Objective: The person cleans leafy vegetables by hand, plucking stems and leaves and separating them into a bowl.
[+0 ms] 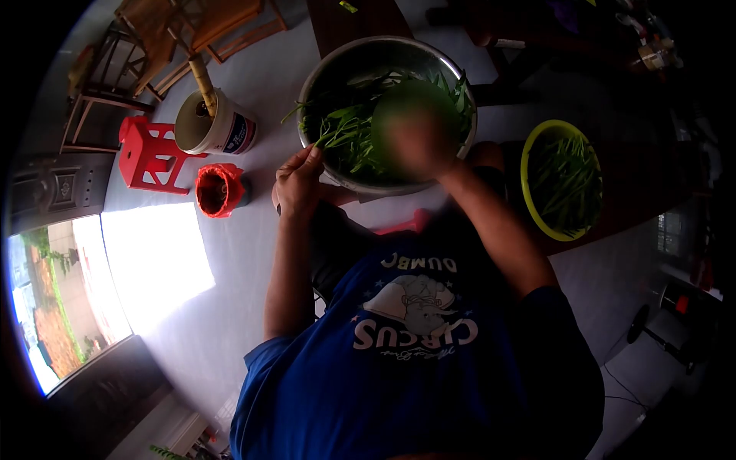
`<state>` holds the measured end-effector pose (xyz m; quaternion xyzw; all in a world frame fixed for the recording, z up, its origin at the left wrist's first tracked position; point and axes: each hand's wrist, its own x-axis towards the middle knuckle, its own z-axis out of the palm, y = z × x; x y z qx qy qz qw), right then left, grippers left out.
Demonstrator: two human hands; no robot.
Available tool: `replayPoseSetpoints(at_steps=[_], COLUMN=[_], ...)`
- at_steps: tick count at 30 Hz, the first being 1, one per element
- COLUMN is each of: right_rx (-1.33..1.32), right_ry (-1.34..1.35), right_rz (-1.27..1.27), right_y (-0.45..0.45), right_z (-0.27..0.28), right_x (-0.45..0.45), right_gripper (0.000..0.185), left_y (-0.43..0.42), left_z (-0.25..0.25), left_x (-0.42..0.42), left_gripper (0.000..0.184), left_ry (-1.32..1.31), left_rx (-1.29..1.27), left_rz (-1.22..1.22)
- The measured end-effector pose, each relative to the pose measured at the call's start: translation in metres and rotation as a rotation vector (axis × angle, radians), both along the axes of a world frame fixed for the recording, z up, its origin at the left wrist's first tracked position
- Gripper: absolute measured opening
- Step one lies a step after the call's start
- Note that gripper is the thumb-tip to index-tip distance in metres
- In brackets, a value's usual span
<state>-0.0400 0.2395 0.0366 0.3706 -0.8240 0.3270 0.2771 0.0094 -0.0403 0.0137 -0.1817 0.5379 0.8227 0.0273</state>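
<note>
"Where are the greens [349, 126]?"

"Heaped loosely in the basin [337, 65], with a few leaf tips poking past its left rim. More lie in the yellow bowl [526, 176], off to the right and well apart."

"And the hands?"

"The left hand [297, 182] is at the basin's near left rim, thumb and finger seemingly pinched on the greens. The right hand [420, 142] is over the heap — but it's blurred, so I can't tell if it's grasping anything."

"Which step is this, would you say?"

"My reading: a bit of the greens is singled out at the rim, the rest of the heap lying loose."

"So what does the next move call for?"

"A light, steady pinch, I'd judge — they look thin and tangled, so a hard tug could drag neighbours over the edge."
</note>
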Motion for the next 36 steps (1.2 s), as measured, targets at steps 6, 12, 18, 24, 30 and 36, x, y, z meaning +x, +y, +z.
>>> replayPoseSetpoints(at_steps=[6,12,18,24,30,36], right_rx=[-0.244,-0.444,-0.644,-0.986,-0.386,-0.311], right_ry=[-0.163,-0.484,-0.519,-0.813,-0.381,-0.345], right_rz=[0.068,0.004,-0.143,-0.236,-0.127,-0.030], right_y=[-0.002,-0.008,-0.017,0.002,0.011,0.004], right_z=[-0.014,-0.030,-0.042,-0.056,-0.044,-0.001], right_x=[0.004,0.000,-0.004,-0.019,-0.017,-0.006], right_gripper=[0.019,0.008,0.012,0.010,0.007,0.014], left_y=[0.000,0.012,0.025,0.024,0.008,0.008], left_z=[-0.007,-0.006,0.000,0.000,-0.009,-0.002], left_x=[-0.002,0.002,0.000,0.001,0.002,0.004], left_gripper=[0.030,0.026,0.027,0.026,0.025,0.023], left_ry=[0.037,0.092,0.120,0.120,0.161,0.168], left_rx=[-0.055,-0.149,-0.195,-0.094,-0.030,-0.126], left_rz=[0.010,-0.068,-0.095,-0.045,-0.083,-0.098])
